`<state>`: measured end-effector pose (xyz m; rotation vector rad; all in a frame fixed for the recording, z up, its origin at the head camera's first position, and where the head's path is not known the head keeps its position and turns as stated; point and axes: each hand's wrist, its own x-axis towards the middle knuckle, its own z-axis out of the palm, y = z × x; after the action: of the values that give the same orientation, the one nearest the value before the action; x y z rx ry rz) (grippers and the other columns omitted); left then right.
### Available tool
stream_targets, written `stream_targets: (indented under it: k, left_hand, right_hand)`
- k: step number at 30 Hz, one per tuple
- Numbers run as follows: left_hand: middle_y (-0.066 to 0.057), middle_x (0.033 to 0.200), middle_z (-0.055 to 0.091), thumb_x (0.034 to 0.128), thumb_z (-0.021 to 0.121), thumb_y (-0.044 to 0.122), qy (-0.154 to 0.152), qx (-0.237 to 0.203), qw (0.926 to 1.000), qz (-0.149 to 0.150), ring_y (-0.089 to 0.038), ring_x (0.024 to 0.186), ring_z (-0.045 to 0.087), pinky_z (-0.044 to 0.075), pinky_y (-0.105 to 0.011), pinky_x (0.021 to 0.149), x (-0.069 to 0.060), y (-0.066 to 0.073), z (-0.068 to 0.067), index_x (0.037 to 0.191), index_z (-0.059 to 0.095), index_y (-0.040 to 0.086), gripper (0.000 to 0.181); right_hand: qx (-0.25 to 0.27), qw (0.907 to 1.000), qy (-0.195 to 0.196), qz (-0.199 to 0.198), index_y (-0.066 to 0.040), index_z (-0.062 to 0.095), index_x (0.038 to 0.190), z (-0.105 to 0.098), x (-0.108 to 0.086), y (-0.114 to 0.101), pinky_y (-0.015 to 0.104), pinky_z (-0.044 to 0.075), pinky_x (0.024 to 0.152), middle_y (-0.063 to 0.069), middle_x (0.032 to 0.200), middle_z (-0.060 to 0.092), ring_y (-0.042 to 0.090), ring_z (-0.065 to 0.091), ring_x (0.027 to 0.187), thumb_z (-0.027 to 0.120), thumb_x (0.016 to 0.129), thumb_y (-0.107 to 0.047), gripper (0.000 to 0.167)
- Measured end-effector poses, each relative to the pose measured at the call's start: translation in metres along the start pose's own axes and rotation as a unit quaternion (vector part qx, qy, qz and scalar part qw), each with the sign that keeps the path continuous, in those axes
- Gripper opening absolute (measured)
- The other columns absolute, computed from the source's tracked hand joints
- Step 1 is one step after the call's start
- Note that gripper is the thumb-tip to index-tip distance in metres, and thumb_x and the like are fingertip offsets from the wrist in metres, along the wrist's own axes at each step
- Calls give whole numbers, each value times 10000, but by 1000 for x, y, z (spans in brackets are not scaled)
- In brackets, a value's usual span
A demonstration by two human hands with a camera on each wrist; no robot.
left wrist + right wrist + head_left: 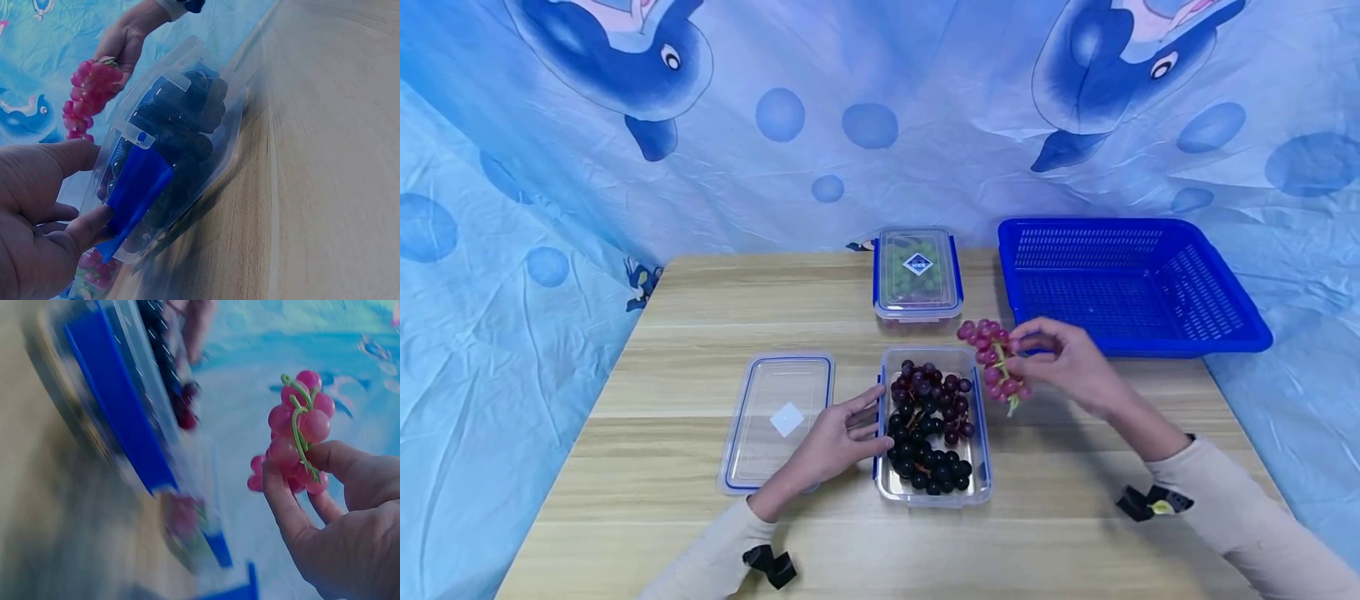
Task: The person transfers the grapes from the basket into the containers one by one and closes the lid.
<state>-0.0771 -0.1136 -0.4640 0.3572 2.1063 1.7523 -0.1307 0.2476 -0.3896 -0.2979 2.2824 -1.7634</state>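
My right hand (1060, 358) pinches a bunch of pink grapes (997, 358) by its upper side, with its green stem showing. The bunch hangs in the air just right of the clear container (979, 492), whose lid is off. Inside that container lie bunches of dark purple grapes (958, 408) and black grapes (917, 475). My left hand (835, 442) rests its fingertips against the container's left side. In the left wrist view, these fingers touch the wall and the blue side latch (137, 187). The right wrist view shows pink berries (284, 450) between thumb and fingers.
A clear lid (760, 454) with a blue seal lies to the left, partly behind the left wrist. Behind the open container stands a lidded container (917, 300) with green grapes inside. A blue perforated basket (1135, 346) sits at the back right of the wooden table (647, 433).
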Motion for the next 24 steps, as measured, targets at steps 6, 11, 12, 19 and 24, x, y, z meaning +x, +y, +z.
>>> stream_targets:
  k: [6, 11, 12, 19, 24]
  left_hand:
    - [-260, 1562, 402, 883, 811, 100, 0, -64, 10000, -15, -436, 1310, 550, 550, -318, 987, 0, 0, 0, 1561, 370, 15, 813]
    - [-252, 1569, 397, 882, 812, 100, 5, -55, 10000, 25, -433, 1314, 547, 550, -318, 988, 0, 0, 0, 1561, 367, 9, 817]
    - [-253, 1568, 399, 882, 811, 101, 5, -43, 10000, 26, -432, 1311, 551, 551, -317, 986, 0, 0, 0, 1561, 367, 11, 817]
    - [-268, 1554, 409, 879, 812, 95, 27, -14, 10000, 19, -428, 1296, 566, 556, -306, 975, 0, 0, 1, 1563, 364, 15, 822]
    - [-270, 1550, 416, 880, 810, 90, 52, 3, 10000, 65, -426, 1286, 575, 562, -305, 966, 0, 0, 1, 1562, 364, 9, 819]
  right_hand:
    - [108, 9998, -128, 93, 32, 592, 1207, 38, -3, 15, 321, 641, 784, 235, 1194, 632, 217, 735, 934, 787, 881, -51, 389]
    - [-10, 9990, -361, 258, 12, 624, 1169, 56, -7, 23, 311, 642, 754, 200, 1148, 663, 245, 744, 890, 805, 886, -110, 358]
    - [-71, 9986, -458, 267, 12, 633, 1158, 58, -8, 24, 312, 644, 745, 198, 1134, 670, 247, 749, 880, 805, 890, -118, 344]
    - [-1280, 9906, -468, -82, -54, 704, 1112, 57, -13, 18, 293, 623, 640, 144, 1100, 724, 183, 734, 791, 821, 889, -230, 308]
    - [-2179, 9749, -111, -438, -148, 700, 1257, 58, -10, 20, 280, 592, 643, 73, 1205, 726, 182, 708, 910, 847, 855, -351, 474]
